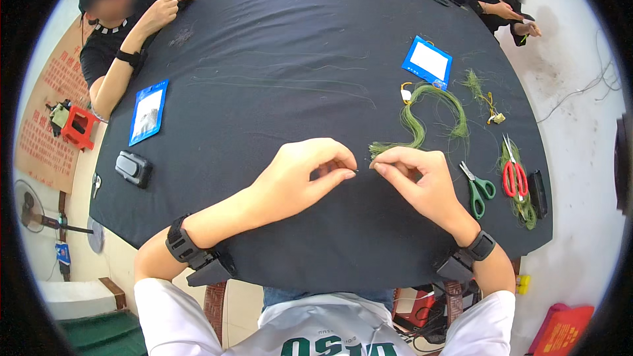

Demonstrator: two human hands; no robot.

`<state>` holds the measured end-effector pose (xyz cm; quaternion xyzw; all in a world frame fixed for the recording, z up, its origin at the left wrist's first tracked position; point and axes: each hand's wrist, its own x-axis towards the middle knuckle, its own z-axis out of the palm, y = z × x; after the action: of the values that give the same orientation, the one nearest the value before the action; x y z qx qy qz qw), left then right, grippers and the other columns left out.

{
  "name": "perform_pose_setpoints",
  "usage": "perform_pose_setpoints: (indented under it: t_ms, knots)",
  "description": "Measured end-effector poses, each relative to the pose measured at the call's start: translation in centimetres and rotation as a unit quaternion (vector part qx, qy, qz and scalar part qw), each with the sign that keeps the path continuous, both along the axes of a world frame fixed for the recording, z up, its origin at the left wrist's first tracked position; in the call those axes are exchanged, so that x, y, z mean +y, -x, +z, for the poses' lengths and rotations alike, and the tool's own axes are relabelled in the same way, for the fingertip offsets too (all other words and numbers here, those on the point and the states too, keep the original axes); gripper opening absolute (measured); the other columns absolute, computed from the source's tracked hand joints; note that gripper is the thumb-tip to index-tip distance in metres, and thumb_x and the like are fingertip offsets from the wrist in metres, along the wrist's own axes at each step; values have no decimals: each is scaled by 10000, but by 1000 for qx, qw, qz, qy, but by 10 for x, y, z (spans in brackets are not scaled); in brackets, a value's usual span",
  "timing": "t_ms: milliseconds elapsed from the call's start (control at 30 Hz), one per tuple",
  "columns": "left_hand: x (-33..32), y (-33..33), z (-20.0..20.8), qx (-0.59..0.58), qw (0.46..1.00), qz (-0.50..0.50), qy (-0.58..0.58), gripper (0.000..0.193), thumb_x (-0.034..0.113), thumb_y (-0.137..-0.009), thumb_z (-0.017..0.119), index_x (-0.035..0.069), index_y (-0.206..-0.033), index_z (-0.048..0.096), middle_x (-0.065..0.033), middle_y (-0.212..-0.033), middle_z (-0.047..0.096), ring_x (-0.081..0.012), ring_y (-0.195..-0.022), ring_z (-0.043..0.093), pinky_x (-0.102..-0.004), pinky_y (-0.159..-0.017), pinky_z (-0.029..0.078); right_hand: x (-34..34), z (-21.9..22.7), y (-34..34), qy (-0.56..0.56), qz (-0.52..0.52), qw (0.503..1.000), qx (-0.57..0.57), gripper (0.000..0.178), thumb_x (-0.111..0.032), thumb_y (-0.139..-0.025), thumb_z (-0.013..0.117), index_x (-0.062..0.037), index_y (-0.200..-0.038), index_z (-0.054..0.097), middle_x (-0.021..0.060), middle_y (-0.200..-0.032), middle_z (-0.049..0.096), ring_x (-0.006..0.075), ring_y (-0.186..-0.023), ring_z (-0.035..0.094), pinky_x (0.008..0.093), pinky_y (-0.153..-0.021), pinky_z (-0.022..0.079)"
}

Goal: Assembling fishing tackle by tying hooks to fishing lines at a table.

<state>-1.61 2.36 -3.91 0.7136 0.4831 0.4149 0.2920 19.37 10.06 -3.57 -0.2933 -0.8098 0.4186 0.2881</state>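
Observation:
Over the black tablecloth point(277, 112), my left hand point(306, 171) is closed in a pinch, thumb against forefinger. A tiny dark speck shows at its fingertips, too small to name. Just to the right, my right hand point(419, 181) pinches as well, its fingertips a short gap from the left ones. What it holds, if anything, cannot be made out. Right behind my right hand lies a curved bundle of green line point(415, 122) with a small white tag. Green-handled scissors point(477, 191) rest to the right of that hand.
Red-handled scissors point(515, 175) lie on another green bundle point(527, 214) beside a black case point(539, 194). Blue-and-white packets lie at the left point(149, 112) and back right point(428, 62). A black device point(134, 169) sits at left. Other people work at the far left and far right edges.

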Motion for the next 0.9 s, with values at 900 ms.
perform_pose_setpoints:
  t_ms: [900]
  knots:
    - [-5, -14, -5, 53, 988, 17, -145, 144, 26, -778, 681, 6, -903, 613, -114, -825, 610, -238, -723, 611, -319, -631, 494, -17, 2, 4, -100, 11, 995, 2, 91, -47, -790, 672, -28, -878, 683, 91, -631, 626, 105, -473, 552, 248, -444, 410]
